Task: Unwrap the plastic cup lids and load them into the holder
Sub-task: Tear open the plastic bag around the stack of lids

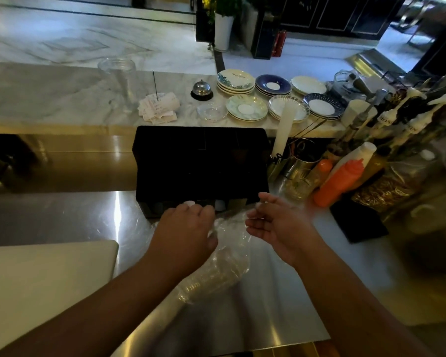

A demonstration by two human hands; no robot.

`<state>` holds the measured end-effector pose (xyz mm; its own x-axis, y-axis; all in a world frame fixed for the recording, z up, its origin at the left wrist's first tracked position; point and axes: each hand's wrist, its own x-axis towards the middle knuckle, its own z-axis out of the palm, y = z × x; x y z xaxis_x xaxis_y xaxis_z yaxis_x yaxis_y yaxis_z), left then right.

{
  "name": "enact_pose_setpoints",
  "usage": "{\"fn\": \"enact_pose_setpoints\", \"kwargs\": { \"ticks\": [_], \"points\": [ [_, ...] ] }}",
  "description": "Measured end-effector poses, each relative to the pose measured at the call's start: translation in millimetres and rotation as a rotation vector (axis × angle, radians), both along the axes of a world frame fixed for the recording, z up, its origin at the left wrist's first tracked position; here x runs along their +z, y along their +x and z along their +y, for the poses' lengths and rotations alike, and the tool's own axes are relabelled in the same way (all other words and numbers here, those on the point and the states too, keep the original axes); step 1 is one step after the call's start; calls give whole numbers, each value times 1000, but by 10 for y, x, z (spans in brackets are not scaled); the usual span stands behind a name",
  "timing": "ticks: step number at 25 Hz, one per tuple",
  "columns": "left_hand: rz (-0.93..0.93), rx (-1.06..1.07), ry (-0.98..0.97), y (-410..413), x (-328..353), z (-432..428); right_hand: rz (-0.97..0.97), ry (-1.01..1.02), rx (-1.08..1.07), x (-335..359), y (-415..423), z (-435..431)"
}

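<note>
Both hands were out over the steel table (62, 217), in front of a black holder (201, 163) that stood at its back edge. The left hand (184, 228) was curled, knuckles up, its fingertips bunched on the clear plastic wrap at the top end of a sleeve of cup lids (216, 274); whether it truly pinched the film I could not tell. The sleeve lay slanted on the table from the holder's foot back toward the person, touching nothing else but that hand. The right hand (273, 222) hung just beside it, palm turned inward, fingers loosely spread and holding nothing.

Along the holder's lower front there were slots, and two small white shapes (189, 203) showed there, too dim to make out further.

To the right the way was crowded: an orange squeeze bottle (337, 182), a white-capped bottle (355, 157) leaning behind it, a metal cup of tools (300, 161), a row of pump bottles, and a black mat (358, 220) close to the right wrist. To the left a pale board (44, 287) covered the near corner.

On the marble ledge behind stood six stacks of saucers (236, 82), a call bell (202, 90), a glass dish (211, 112), a spike of paper slips (157, 106) and one tall clear jar (119, 81)
</note>
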<state>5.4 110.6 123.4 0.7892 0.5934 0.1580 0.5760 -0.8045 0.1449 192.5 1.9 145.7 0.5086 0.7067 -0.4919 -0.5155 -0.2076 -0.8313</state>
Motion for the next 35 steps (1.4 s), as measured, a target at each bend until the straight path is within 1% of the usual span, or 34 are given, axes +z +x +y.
{"fn": "enact_pose_setpoints", "kwargs": {
  "ticks": [1,3,4,5,7,8,9,10,12,14,16,18,19,20,23,24,26,28,29,32,35],
  "points": [
    [-44,28,-56,35,51,42,-5,17,-3,7,40,-17],
    [-83,72,-238,114,168,114,-23,79,-27,19,108,-105],
    [-79,94,-339,163,229,147,-78,85,-52,3,126,-183],
    [-64,123,-432,213,293,172,-173,61,-83,-34,131,-277],
    [-20,183,-575,310,403,191,-446,-83,-71,-142,98,-481],
    [1,208,-623,346,447,196,-527,-161,1,-192,49,-545],
    [7,231,-668,376,483,196,-554,-234,116,-246,1,-573],
    [0,253,-719,397,510,192,-505,-298,247,-276,-45,-560],
    [-25,294,-816,420,545,154,-302,-387,467,-276,-90,-435],
    [-45,330,-862,407,561,110,-192,-409,570,-242,-75,-258],
    [-73,383,-873,381,570,56,-178,-378,603,-212,-41,-70],
    [-111,437,-889,354,568,20,-236,-359,631,-176,-27,65],
    [-132,463,-893,348,569,3,-296,-344,636,-160,-17,109],
    [-138,484,-862,345,568,-9,-372,-322,628,-158,-1,146],
    [-80,494,-608,329,550,26,-584,-298,585,-158,53,201],
    [-79,494,-568,321,551,52,-640,-300,571,-143,69,201],
    [-109,503,-595,289,550,117,-714,-303,540,-95,78,162],
    [-122,523,-615,238,567,169,-757,-325,498,-45,84,93],
    [-117,527,-587,207,566,189,-775,-338,476,-26,96,48],
    [-53,511,-485,134,557,200,-788,-384,396,9,190,-70],
    [3,451,-483,106,543,130,-802,-429,368,44,244,-128]
  ]
}}
